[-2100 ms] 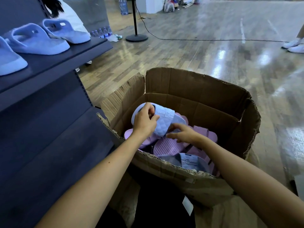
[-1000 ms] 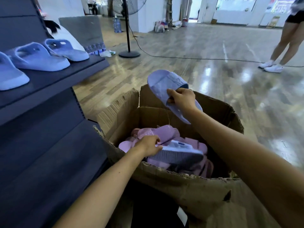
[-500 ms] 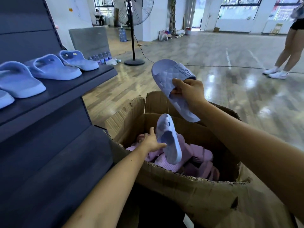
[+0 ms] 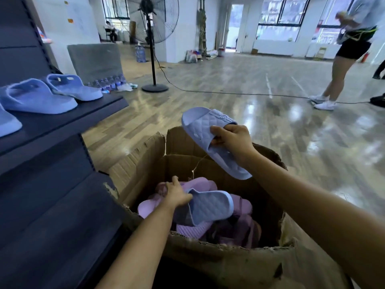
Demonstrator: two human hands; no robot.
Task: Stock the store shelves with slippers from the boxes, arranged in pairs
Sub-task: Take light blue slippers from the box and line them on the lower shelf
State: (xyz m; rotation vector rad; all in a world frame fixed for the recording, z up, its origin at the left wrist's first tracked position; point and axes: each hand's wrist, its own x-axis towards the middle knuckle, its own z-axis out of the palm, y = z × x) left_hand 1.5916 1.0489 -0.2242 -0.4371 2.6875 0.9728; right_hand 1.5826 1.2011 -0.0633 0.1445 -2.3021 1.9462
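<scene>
While the right hand gripped one blue slipper above the box and the left hand held its mate inside, their linking thread risked snagging, jerking one loose.

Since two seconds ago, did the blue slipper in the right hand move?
Yes. The blue slipper went up: it lay inside the cardboard box then; now the right hand holds it above the box's rim.

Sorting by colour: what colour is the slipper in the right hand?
The slipper is pale blue, quilted strap; head view.
</scene>
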